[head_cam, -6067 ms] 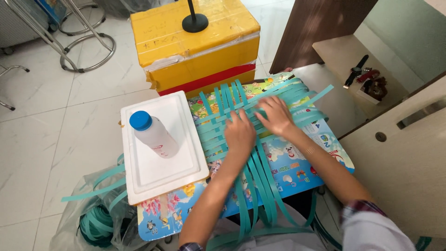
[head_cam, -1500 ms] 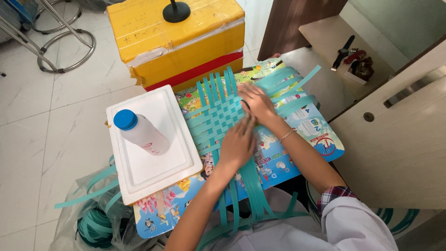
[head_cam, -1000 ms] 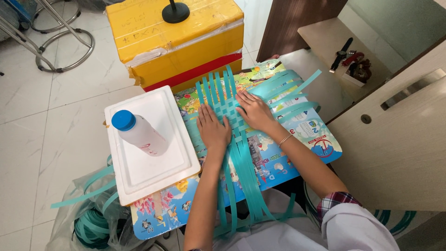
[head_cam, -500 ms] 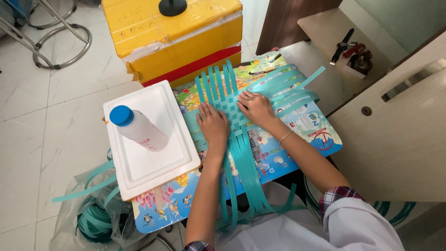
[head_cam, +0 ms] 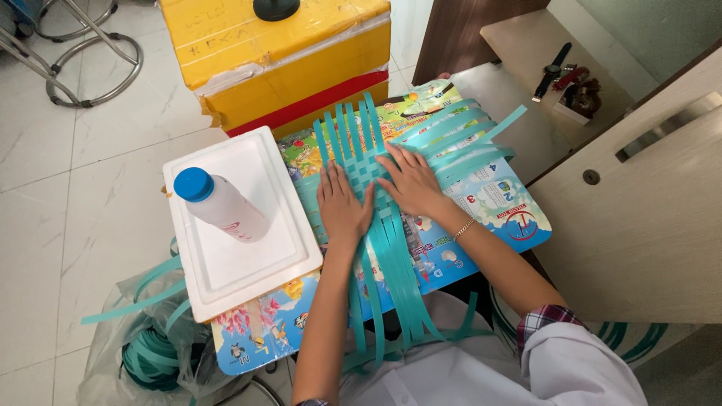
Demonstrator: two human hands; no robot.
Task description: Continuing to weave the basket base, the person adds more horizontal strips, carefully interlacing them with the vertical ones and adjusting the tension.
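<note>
left hand [head_cam: 344, 207], right hand [head_cam: 408, 180], flat on teal strips [head_cam: 368, 162]

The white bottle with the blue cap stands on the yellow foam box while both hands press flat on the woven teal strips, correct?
Not quite. In the head view the white bottle with the blue cap stands on the white foam tray, not on the yellow foam box, which sits behind the table. The rest holds: the left hand and right hand both press flat on the woven teal strips.

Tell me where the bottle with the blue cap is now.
In the head view, the bottle lies on the white foam tray, at the table's left side, left of the left hand.
</note>
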